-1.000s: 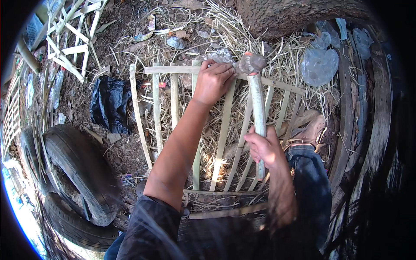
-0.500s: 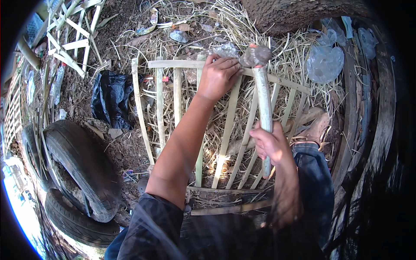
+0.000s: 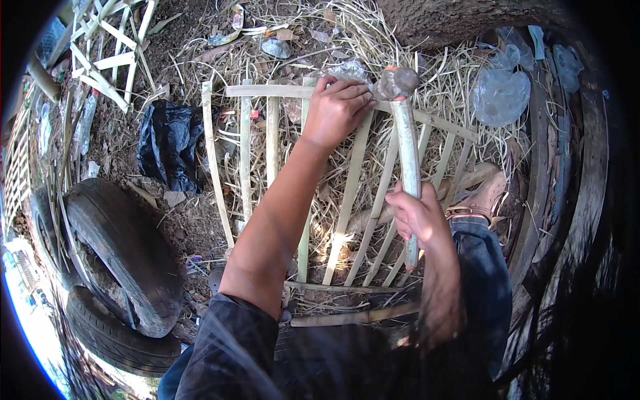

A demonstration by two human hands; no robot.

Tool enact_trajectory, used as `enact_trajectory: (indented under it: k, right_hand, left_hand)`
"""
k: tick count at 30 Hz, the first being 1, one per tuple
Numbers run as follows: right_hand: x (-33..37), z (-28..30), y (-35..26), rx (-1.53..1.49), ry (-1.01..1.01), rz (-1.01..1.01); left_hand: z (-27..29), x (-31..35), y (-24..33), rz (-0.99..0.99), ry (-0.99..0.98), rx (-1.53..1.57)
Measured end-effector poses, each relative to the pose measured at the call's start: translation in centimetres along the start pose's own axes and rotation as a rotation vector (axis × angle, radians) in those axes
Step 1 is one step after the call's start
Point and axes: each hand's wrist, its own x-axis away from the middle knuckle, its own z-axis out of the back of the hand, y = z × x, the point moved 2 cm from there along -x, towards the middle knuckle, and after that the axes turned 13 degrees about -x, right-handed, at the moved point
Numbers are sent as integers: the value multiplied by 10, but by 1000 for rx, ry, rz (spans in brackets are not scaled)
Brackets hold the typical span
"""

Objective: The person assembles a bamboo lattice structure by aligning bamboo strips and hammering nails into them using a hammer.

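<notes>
A flat frame of pale bamboo strips [image 3: 353,175] lies on the straw-strewn ground, its slats fanning out between a far and a near crosspiece. At its far edge my left hand [image 3: 339,110] is closed over the far crosspiece [image 3: 267,91], with the fingers curled over the strip and a slat end; the fingertips are partly hidden. My right hand [image 3: 420,217] grips the pale wooden handle of a hammer [image 3: 408,153]. The hammer's thick, dull head is at the far crosspiece, just right of my left fingers; whether it touches the strip I cannot tell.
Old tyres [image 3: 123,250] lie at the left, below a crumpled black plastic bag [image 3: 170,147]. Another strip lattice [image 3: 110,60] is at the far left. A tree trunk [image 3: 467,20] rises at the far right, near clear plastic bags [image 3: 501,97]. Wooden planks [image 3: 590,167] line the right side.
The view has shifted slightly. Both hands keep their grips, and the hammer stays at nearly the same spot by the far crosspiece.
</notes>
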Motion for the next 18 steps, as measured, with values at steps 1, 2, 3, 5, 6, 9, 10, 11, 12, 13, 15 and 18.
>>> enact_trajectory:
  k: [1,2,3,5,6,9,10,11,12,13,15,18]
  right_hand:
    - [5,1,-3,16,-7,45]
    - [8,2,-5,32,-14,91]
    - [10,2,-5,34,-9,94]
    - [10,3,-5,-19,-37,79]
    - [9,5,-5,-23,-22,71]
    - [10,4,-6,-26,-31,85]
    - [11,7,-5,-25,-40,88]
    - [11,10,-4,-25,-35,91]
    - [10,11,-3,-11,-38,83]
    - [10,11,-2,2,-49,73]
    - [11,8,-4,4,-63,66]
    - [4,2,-5,14,-59,40]
  left_hand:
    - [1,-3,1,0,4,4]
    - [3,-5,0,-7,5,-4]
    - [6,-7,-1,-15,7,-13]
    - [9,-9,-1,-39,-16,-26]
    - [11,-8,2,-27,-62,-27]
    - [20,-8,-1,-34,-105,-128]
    - [28,-11,3,98,-166,-200]
    - [32,-13,4,230,-228,-271]
    - [24,-9,-1,211,-288,-378]
    - [26,-10,0,210,-287,-380]
    - [26,-11,0,239,-494,-488]
    - [23,-14,-3,224,-533,-517]
